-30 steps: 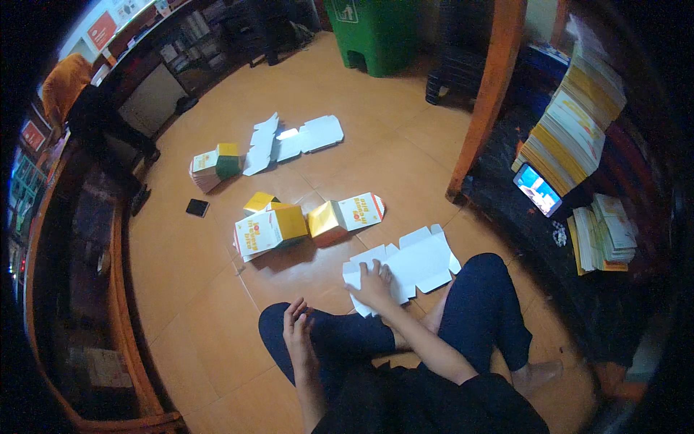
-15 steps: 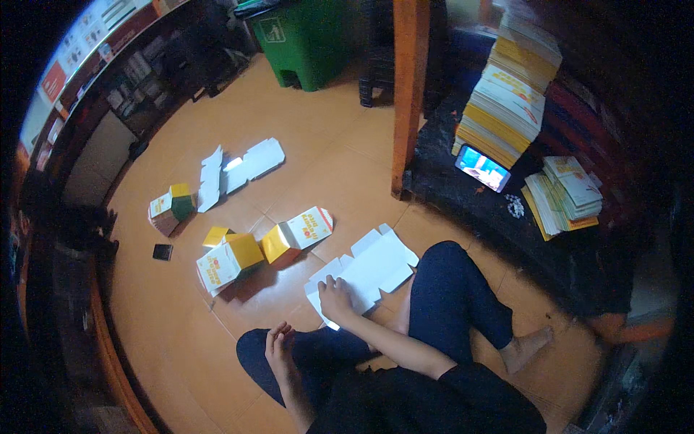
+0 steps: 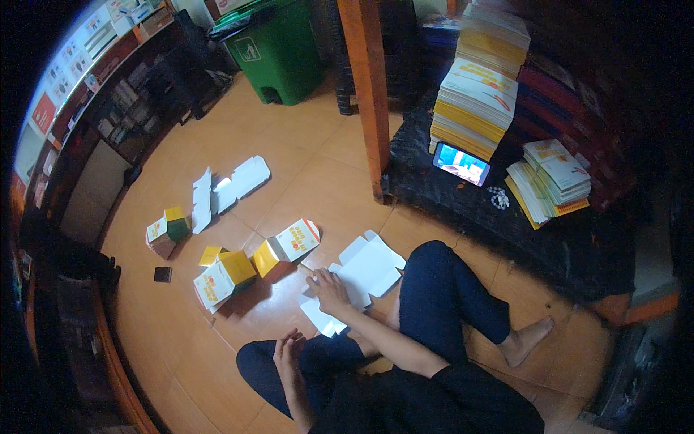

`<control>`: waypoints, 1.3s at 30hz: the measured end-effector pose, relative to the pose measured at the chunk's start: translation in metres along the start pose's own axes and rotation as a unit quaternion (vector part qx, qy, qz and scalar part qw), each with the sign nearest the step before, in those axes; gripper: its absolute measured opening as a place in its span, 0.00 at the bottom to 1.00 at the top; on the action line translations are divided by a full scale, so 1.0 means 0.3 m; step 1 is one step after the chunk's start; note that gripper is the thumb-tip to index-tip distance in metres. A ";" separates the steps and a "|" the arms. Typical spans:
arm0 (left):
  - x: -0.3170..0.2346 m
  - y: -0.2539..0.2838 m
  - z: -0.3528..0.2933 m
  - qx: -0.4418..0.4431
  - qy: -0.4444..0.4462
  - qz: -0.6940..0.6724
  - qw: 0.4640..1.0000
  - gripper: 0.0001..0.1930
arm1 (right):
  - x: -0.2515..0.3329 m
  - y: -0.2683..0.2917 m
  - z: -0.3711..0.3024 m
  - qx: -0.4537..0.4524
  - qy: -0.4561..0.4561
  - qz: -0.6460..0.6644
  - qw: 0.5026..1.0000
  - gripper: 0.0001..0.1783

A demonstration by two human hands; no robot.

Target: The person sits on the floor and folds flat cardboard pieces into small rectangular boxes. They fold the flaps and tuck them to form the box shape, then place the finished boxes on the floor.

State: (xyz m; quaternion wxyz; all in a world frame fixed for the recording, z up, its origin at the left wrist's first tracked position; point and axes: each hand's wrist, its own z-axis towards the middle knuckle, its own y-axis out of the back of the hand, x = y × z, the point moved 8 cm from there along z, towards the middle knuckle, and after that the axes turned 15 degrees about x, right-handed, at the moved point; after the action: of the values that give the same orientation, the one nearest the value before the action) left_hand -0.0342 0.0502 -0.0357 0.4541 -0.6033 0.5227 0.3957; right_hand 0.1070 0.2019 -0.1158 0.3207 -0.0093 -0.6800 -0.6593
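Observation:
A flat white carton blank [image 3: 372, 264] with cut flaps lies on the floor in front of my crossed legs, its plain side up. My right hand [image 3: 331, 291] is over its left part, with bent fingers closed at a flap's edge; the fingertips are partly hidden. Above my left knee, my left hand [image 3: 288, 352] is raised with loosely curved fingers and holds nothing that I can see. Just beyond the blank are a partly folded yellow and white carton [image 3: 288, 249] and another one [image 3: 225, 276] to its left.
Farther left are a smaller folded carton [image 3: 166, 230], a white blank [image 3: 242, 182] and a dark flat object [image 3: 163, 275]. A wooden post [image 3: 367, 94] stands by a dark platform with carton stacks [image 3: 473, 101] and a lit phone [image 3: 460, 165]. A green bin [image 3: 278, 58] is at the back.
The whole view has shifted slightly. My right hand has moved a little along the carton blank, and the blank's left part now looks bent. My left hand stays near the knee.

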 end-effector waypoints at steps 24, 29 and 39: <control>-0.298 0.040 -0.081 -0.088 -0.191 0.059 0.976 0.16 | 0.404 0.705 -0.082 0.018 0.277 0.213 0.937 0.10; -0.317 0.114 -0.111 -0.116 -0.246 0.047 0.961 0.10 | 0.448 0.739 -0.120 -0.078 0.313 0.223 0.920 0.11; -0.355 0.152 -0.169 -0.132 -0.290 0.023 0.948 0.15 | 0.490 0.750 -0.158 -0.159 0.345 0.204 0.902 0.22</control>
State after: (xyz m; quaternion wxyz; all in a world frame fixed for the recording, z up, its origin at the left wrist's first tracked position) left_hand -0.0943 0.0284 0.0736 0.4933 -0.5044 0.3256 0.6295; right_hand 0.1083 0.1282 0.1471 0.6567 0.0291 -0.3966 -0.6408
